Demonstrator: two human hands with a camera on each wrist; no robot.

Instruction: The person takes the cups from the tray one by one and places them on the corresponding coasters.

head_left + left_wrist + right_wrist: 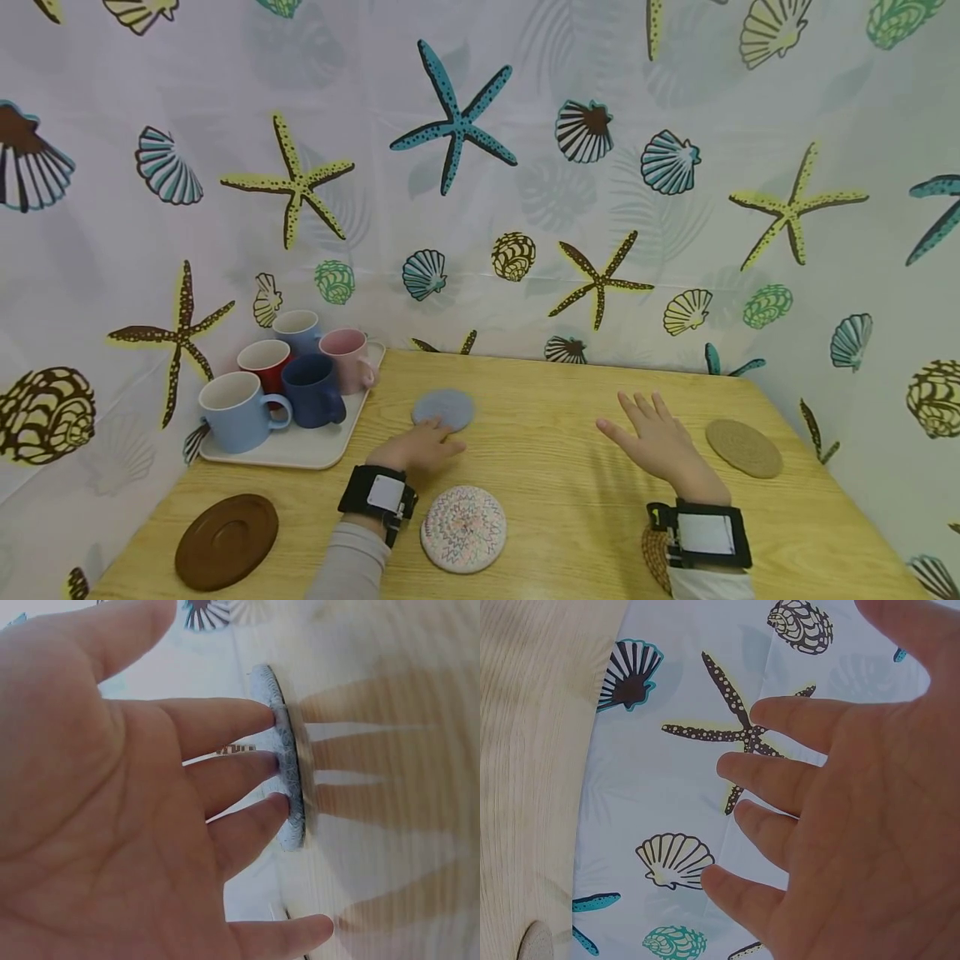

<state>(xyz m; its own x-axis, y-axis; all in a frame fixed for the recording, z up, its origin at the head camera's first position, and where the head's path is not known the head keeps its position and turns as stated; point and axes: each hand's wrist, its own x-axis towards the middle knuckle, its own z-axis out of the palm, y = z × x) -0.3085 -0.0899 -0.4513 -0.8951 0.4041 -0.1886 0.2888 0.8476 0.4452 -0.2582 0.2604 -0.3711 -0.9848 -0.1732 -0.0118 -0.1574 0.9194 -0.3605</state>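
My left hand [418, 448] reaches forward over the wooden table. Its fingertips touch the near edge of a round grey-blue coaster [442, 406], which lies flat. In the left wrist view the fingers are spread and fairly straight, with three of them meeting the coaster [294, 814]. My right hand [663, 446] hovers above the table to the right, its fingers spread and nothing in it. The right wrist view shows this hand [870, 802] against the patterned cloth. A round beige coaster [742, 447] lies to its right.
A white tray [315, 454] at the left holds several mugs, among them a light blue mug [236, 417] and a pink mug [347, 362]. A brown wooden saucer [225, 542], a patterned round coaster [463, 529] and a woven coaster [655, 560] lie nearer. Behind hangs a seashell-print cloth [510, 317].
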